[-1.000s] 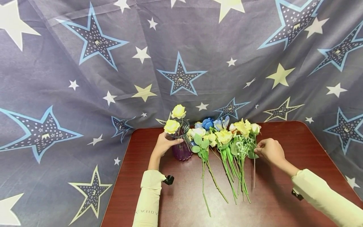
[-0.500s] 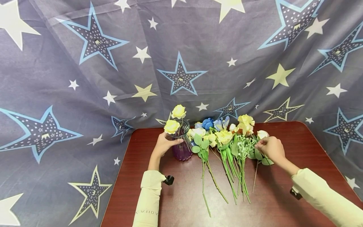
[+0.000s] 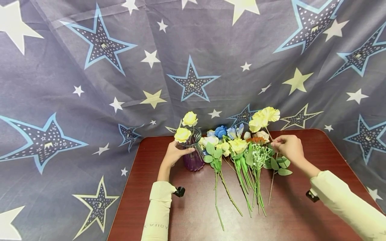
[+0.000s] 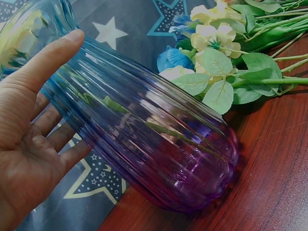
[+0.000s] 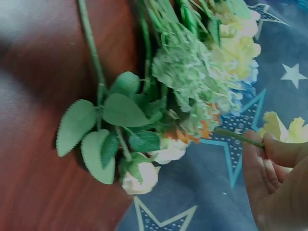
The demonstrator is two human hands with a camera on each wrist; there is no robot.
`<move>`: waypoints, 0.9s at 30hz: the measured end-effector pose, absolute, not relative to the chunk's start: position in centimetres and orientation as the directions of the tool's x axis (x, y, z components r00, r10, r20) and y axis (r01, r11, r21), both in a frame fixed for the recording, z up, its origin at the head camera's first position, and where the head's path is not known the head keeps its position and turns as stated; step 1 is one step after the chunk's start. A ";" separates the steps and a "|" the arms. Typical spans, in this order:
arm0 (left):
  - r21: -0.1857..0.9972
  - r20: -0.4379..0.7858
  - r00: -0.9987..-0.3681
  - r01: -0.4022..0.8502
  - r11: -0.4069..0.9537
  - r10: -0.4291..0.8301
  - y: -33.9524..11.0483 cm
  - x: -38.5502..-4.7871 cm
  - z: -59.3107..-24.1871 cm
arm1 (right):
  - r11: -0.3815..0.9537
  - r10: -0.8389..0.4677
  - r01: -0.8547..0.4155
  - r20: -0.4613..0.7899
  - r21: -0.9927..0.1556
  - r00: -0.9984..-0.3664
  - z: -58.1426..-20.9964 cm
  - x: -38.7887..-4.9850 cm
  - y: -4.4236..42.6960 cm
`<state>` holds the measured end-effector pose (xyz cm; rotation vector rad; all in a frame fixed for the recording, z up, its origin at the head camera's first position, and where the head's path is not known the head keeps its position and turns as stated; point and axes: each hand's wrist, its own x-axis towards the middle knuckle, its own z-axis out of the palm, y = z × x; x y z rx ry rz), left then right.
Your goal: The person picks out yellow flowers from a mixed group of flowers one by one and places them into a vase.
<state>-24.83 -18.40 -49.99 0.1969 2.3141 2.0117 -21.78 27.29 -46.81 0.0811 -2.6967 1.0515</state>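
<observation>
My left hand [image 3: 175, 154] grips a ribbed glass vase [image 4: 159, 139] near its neck, the thumb across the front. The vase fades from blue at the rim to purple at the base and stands on the table. Two pale yellow roses [image 3: 182, 134] stick out of its mouth. My right hand [image 3: 288, 147] pinches the thin stem [image 5: 238, 136] of a yellow flower [image 3: 264, 118] with ruffled petals, raised above the other flowers. Beneath that hand lies a whitish rose [image 5: 140, 179] with serrated green leaves [image 5: 77, 126].
Several flowers lie in a row right of the vase: blue blooms [image 3: 221, 131], a yellow bloom [image 3: 238, 145], a white-green filler sprig [image 3: 260, 155] and an orange flower [image 5: 207, 127]. Their stems point toward the front of the reddish wooden table [image 3: 193, 214]. A star-patterned cloth [image 3: 126, 83] hangs behind.
My right hand has lifted the yellow flower up out of the row, uncovering the orange one. The leafy whitish rose has shifted among the flowers. My left hand stays on the vase.
</observation>
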 end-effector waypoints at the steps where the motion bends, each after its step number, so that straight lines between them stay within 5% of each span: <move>1: 0.989 0.030 -0.990 0.050 0.138 0.141 -18.4 -24.8 -50.0 | 0.739 0.040 -0.142 0.254 -0.658 -0.966 -46.6 -21.9 27.3; 27: 0.989 0.004 -0.989 0.025 0.145 0.150 -18.4 -24.9 -49.7 | 0.544 0.098 -0.162 0.255 -0.823 -0.962 -39.5 -23.4 25.1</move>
